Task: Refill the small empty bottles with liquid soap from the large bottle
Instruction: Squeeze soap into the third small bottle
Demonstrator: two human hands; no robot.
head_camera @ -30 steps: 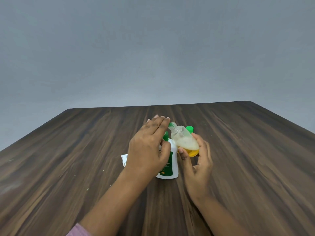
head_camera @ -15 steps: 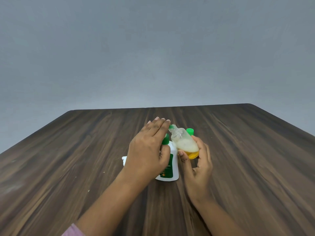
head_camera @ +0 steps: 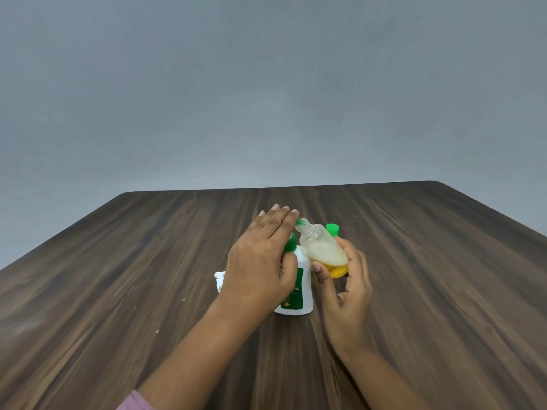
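Small clear bottle (head_camera: 321, 247), holding foamy white and yellow liquid, tilted with its neck toward the tabletop's (head_camera: 444, 291) far left corner; the right hand (head_camera: 346, 294) grips its base with curled fingers and thumb. Left hand (head_camera: 260, 261), fingers straight, lies over the neck and the upright white bottle (head_camera: 302, 294) mid-tabletop. Green cap (head_camera: 332, 229) just behind.
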